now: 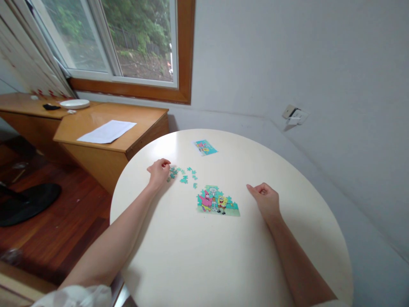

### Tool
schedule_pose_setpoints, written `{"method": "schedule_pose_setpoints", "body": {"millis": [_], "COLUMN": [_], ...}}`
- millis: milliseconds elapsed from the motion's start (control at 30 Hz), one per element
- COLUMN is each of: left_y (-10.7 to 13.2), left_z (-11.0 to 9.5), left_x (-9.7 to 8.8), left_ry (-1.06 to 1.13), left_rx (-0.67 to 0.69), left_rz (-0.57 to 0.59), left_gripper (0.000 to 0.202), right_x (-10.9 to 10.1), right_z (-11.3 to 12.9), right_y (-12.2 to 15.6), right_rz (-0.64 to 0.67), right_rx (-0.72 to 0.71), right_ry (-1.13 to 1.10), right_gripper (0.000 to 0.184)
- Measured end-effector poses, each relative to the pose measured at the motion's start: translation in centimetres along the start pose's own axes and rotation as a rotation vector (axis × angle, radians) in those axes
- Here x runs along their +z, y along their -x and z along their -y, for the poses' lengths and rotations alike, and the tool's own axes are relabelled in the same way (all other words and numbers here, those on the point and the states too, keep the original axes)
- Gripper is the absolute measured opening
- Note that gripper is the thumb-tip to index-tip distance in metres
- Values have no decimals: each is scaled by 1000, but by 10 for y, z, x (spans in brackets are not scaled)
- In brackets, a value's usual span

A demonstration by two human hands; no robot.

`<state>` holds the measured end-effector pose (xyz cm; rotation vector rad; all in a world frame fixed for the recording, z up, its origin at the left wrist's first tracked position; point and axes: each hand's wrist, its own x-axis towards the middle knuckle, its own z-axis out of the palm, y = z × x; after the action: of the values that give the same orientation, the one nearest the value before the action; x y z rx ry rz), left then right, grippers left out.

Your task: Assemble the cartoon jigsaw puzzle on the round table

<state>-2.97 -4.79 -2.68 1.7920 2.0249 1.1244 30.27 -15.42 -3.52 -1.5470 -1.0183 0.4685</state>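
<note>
A partly assembled jigsaw puzzle (220,204) with pink, yellow and pale blue-green cartoon figures lies near the middle of the white table. Its bottom edge is straight and its upper edge jagged. Loose teal jigsaw pieces (184,179) are scattered up and to the left of it. My left hand (159,174) rests beside these pieces with fingers curled; whatever it holds, if anything, is hidden. Right of the puzzle and apart from it, my right hand (266,198) is closed, its thumb side toward the puzzle, with nothing showing in it. A small picture card (205,147) with similar figures lies farther back.
The round white table (255,264) stands close to the wall. At the left, a wooden desk (143,121) holds a paper sheet (108,131) and a white plate (74,103). A wall socket (294,115) is at the right. A black round base (32,204) sits on the floor.
</note>
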Motion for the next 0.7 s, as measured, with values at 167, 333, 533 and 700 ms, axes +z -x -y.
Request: {"method": "schedule_pose_setpoints", "body": {"millis": [167, 333, 533, 700], "left_y": [-1, -1, -1, -2], "left_z": [1, 3, 1, 0], "left_x": [1, 3, 1, -2], "left_ry": [-29, -39, -38, -40], "left_rx": [-3, -8, -26, -49], "left_rz": [9, 11, 12, 18], "left_gripper": [22, 23, 22, 23], "right_x": [0, 1, 1, 0], "right_z": [4, 7, 6, 7], "right_y": [2, 5, 4, 4], "right_rz": [20, 35, 24, 26], "right_rx": [-20, -50, -62, -38], "right_ry": [-25, -53, -29, -40], "right_gripper": [51, 56, 58, 59]}}
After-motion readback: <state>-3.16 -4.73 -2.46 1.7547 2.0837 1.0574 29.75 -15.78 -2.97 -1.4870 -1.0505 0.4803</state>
